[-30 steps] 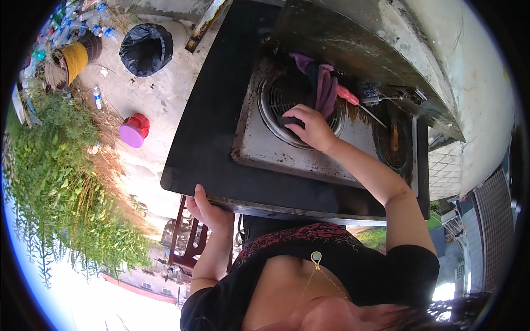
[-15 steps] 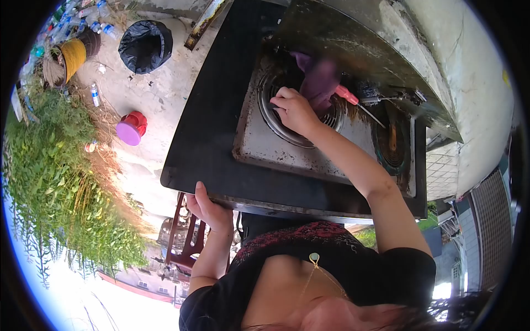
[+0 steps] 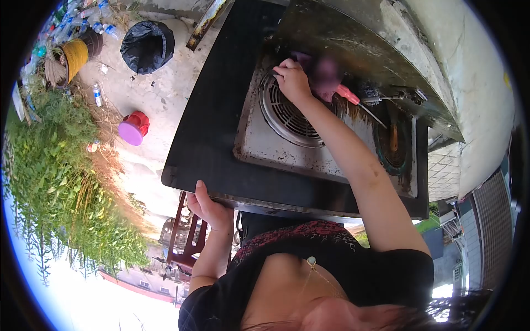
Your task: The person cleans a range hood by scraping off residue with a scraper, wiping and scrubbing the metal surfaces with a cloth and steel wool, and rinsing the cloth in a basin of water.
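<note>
A black, dirty range hood (image 3: 204, 138) lies in front of me, with a stained metal panel and a round vent grille (image 3: 295, 118). My left hand (image 3: 210, 207) grips its near left edge, thumb up along the front. Over the far left rim of the grille is my right hand (image 3: 293, 80), fingers curled together; what they hold, if anything, I cannot make out. A purple cloth (image 3: 326, 77), partly blurred, lies just behind that hand. Beside the cloth rests a red-handled screwdriver (image 3: 349, 95), its shaft pointing right.
A grimy upright part (image 3: 353, 38) of the hood rises at the back. To the right is a second round opening (image 3: 392, 149). On the ground at left are a bin with a black bag (image 3: 146, 47), a red and purple stool (image 3: 133, 128), plastic bottles and green plants (image 3: 66, 187).
My right hand has moved away from me, from above the grille's middle to its far left rim, uncovering more of the slats. My left hand stays on the edge.
</note>
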Motion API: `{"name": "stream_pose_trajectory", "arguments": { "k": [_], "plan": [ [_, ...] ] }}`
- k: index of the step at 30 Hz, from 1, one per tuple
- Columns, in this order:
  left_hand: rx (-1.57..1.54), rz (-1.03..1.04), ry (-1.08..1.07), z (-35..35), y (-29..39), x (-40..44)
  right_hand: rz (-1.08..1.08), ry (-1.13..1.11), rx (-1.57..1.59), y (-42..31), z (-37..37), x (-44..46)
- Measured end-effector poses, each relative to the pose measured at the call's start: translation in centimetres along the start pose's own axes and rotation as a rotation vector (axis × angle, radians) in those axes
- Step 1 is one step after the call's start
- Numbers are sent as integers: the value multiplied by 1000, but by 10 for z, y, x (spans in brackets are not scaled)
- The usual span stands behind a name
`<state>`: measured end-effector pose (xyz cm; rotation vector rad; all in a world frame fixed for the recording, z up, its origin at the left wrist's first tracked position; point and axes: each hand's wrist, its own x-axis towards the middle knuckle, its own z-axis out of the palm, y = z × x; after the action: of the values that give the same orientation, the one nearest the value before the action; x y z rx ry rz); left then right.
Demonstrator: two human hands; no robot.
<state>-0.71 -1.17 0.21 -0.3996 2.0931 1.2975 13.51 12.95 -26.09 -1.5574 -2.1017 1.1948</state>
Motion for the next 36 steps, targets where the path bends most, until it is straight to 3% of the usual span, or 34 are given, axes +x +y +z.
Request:
{"name": "stream_pose_trajectory", "arguments": {
  "k": [2,5,9,11,14,15,18,22,26,30,33,36],
  "plan": [
    [7,1,-15,1,2,-1,-67,-194,228,-19,-31,-26],
    [10,14,-16,3,2,0,-264,-390,297,-26,-92,-77],
    [-9,21,-10,3,1,-1,-349,-345,357,-8,-84,-77],
    [-56,8,-26,4,2,-2,-264,-247,316,-16,-49,-43],
    [-63,-27,1,1,3,-4,-126,18,14,8,0,8],
    [-57,-41,10,0,3,-2,-41,16,-112,9,2,19],
    [-57,-6,3,-1,0,0,81,-30,-88,-6,0,3],
    [-69,34,-32,3,1,-1,-162,-201,250,-32,-34,-40],
    [-74,-8,-15,1,2,-1,27,-106,26,-20,-11,-5],
    [-47,67,-50,6,3,-3,-66,-235,179,-40,-31,-36],
    [-61,-2,-9,0,3,-5,58,-181,93,-20,-21,-16],
    [-81,35,-52,6,4,-2,-12,-169,33,-39,-23,-28]
  ]
}}
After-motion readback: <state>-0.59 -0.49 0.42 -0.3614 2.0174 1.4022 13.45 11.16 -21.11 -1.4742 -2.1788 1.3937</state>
